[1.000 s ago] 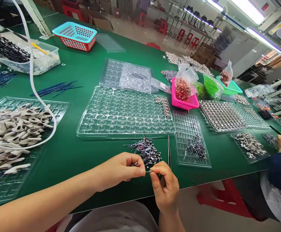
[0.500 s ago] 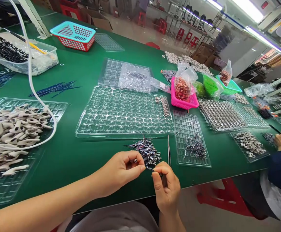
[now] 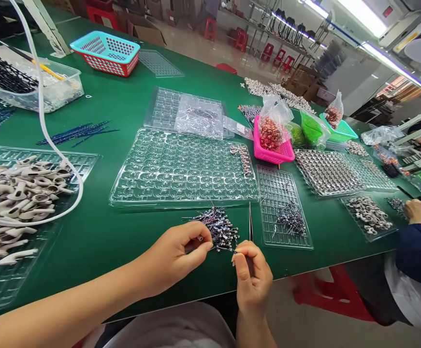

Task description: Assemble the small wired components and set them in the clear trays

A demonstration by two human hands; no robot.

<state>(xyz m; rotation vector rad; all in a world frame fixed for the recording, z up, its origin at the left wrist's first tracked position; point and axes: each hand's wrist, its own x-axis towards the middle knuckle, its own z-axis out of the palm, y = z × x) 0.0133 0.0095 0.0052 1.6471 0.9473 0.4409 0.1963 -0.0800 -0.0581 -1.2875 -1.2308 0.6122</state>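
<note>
My left hand (image 3: 184, 253) is closed in a pinch, with a small pale, round-ended part (image 3: 200, 238) showing inside its curled fingers. Just right of it, the thumb and fingertips of my right hand (image 3: 254, 278) pinch a small wired component (image 3: 235, 252), mostly hidden by the fingers. Behind both hands lies a heap of small dark wired components (image 3: 223, 227). Upright in the view, a pair of tweezers (image 3: 251, 222) rests on the table beside the heap. Beyond it is a clear moulded tray (image 3: 181, 169) with a few beige housings (image 3: 244, 159) in its right-hand pockets.
At left, a clear tray (image 3: 87, 162) bears many beige housings, crossed by a white cable (image 3: 41, 96). A narrower tray (image 3: 268, 193) with wired components is at right, near a pink basket (image 3: 273, 155). A co-worker's hands (image 3: 418, 212) are at far right.
My hands have drawn slightly apart: the left has shifted a little left, and the right a little right with the wired component. The view has shifted slightly.
</note>
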